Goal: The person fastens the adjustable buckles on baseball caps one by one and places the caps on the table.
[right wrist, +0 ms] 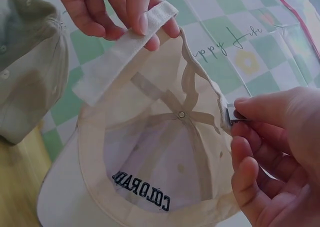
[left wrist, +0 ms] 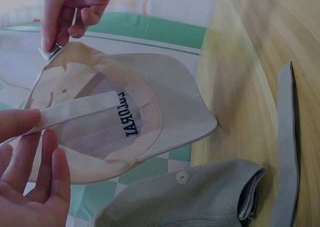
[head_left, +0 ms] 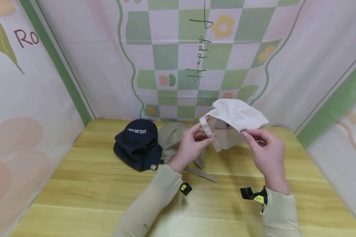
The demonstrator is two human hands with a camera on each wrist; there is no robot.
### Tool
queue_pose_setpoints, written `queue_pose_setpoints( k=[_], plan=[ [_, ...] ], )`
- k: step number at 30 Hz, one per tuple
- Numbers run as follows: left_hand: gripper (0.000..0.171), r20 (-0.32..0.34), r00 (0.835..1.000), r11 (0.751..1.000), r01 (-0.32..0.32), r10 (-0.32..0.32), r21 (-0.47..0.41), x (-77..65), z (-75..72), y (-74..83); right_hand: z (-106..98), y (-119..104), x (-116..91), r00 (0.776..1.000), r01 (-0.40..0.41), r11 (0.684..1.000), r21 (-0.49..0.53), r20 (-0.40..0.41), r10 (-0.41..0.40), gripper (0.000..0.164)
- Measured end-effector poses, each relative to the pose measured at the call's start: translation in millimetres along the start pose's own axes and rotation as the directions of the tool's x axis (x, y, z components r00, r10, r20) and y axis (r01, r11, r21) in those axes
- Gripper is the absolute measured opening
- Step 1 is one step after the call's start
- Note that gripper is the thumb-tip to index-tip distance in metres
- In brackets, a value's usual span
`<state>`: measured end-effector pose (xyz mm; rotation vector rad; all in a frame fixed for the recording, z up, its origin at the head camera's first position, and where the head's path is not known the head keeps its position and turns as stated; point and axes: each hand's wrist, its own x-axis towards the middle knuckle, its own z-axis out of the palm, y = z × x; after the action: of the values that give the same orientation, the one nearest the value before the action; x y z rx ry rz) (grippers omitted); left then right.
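A white baseball cap (head_left: 237, 112) is held above the table, its inside facing me and its brim pointing down. My left hand (head_left: 192, 143) pinches the loose back strap (left wrist: 80, 109) of this cap between thumb and fingers. My right hand (head_left: 267, 148) pinches the small metal buckle (right wrist: 235, 114) at the other side of the cap's rear opening. The strap's free end hangs apart from the buckle. Reversed dark lettering (right wrist: 142, 191) shows through inside the crown.
On the table (head_left: 106, 204), a navy cap (head_left: 139, 141) lies at the left. Beside it sits an olive-grey cap (left wrist: 180, 197), partly behind my left hand, its strap (head_left: 201, 174) stretched along the wood. A patterned curtain (head_left: 192, 62) hangs behind the table.
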<state>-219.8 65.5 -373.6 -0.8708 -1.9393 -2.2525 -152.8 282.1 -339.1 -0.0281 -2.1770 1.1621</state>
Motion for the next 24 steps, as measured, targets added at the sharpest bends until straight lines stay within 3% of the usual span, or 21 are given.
queue_pose_setpoints(
  k=[10,18,24],
  plan=[
    [0.073,0.026,1.0,0.998,-0.006,0.004,0.057,-1.2,0.7,-0.1,3.2,-1.5,-1.1,0.995,-0.039,0.999,0.029,0.09,0.037,0.022],
    [0.074,0.042,0.999,0.998,-0.009,0.006,0.065,-1.4,1.6,-0.2,6.3,1.2,-1.3,0.997,-0.043,0.997,0.059,0.067,0.039,0.02],
    [0.076,0.058,0.998,0.998,-0.029,0.026,0.063,-1.2,2.4,-1.7,8.8,0.8,0.4,0.997,-0.007,0.996,0.091,0.071,0.0,0.03]
  ],
)
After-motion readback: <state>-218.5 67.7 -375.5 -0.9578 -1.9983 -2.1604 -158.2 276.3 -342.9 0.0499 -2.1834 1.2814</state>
